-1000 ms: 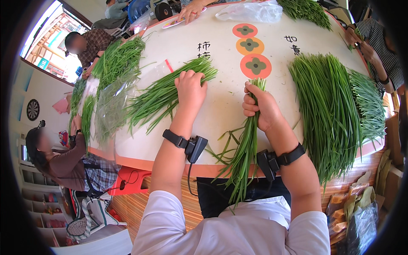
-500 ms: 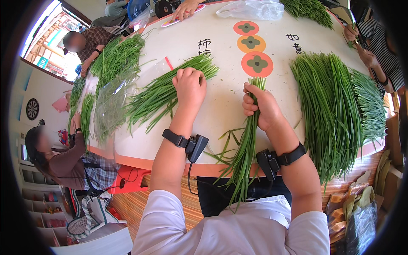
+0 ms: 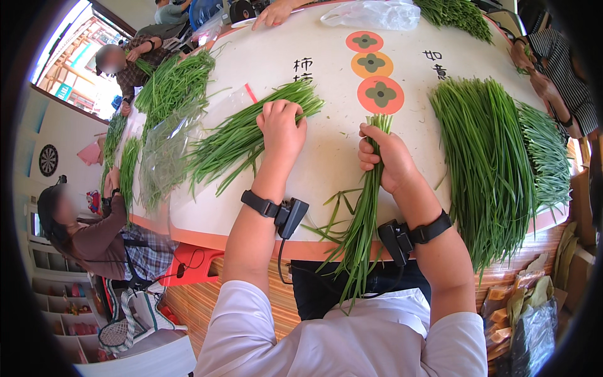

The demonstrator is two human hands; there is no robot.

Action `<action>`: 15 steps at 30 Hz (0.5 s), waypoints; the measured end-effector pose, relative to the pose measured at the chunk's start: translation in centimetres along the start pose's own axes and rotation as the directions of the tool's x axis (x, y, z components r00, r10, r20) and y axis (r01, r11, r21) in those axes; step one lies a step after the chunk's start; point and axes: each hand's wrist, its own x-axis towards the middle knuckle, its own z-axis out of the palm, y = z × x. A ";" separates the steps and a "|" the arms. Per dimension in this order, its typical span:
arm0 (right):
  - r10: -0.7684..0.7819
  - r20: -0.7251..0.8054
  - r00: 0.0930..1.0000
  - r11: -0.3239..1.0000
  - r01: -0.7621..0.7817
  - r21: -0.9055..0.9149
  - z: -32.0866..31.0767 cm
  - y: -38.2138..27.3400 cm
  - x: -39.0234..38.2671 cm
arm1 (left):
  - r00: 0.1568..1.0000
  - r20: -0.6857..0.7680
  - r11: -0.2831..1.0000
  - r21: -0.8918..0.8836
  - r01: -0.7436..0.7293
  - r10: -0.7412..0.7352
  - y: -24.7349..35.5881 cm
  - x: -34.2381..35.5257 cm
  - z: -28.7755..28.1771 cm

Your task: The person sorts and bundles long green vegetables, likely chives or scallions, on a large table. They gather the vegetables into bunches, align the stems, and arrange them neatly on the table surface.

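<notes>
In my right hand [image 3: 388,157] is an upright bunch of green garlic chives [image 3: 361,232]. Its pale cut ends poke up above my thumb, and the long leaves hang over the table's near edge toward my lap. My left hand [image 3: 282,125] rests on a loose pile of garlic chives [image 3: 232,141] left of centre. Its fingers are curled in at the pile's upper right end, pinching some stalks; the fingertips are partly hidden.
A large neat stack of chives [image 3: 483,169] lies on the right, overhanging the table [image 3: 326,207]. Left are a clear plastic bag [image 3: 164,160] and more chives [image 3: 179,81]. A white plastic bag [image 3: 370,14] lies at the far side. Co-workers sit left and right, handling chives.
My hands have hardly moved. At the far left, a co-worker has raised one arm with some chives. A hand at the far edge has shifted, and the colourful flat thing under it is mostly gone from view.
</notes>
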 end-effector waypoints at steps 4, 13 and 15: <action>0.012 0.001 1.000 1.000 -0.012 0.001 0.0 0.0 0.1 | 0.992 -0.123 0.978 -0.209 -0.028 0.003 0.4 -0.1 -0.2; -0.180 0.038 0.983 0.983 0.178 0.047 0.6 0.8 0.0 | 0.964 0.265 0.710 -0.672 0.211 -0.035 6.6 -3.5 -2.8; -0.194 0.023 0.981 0.980 0.193 0.041 0.6 0.9 0.0 | 0.972 0.235 0.682 -0.715 0.153 0.029 8.0 -4.3 -2.7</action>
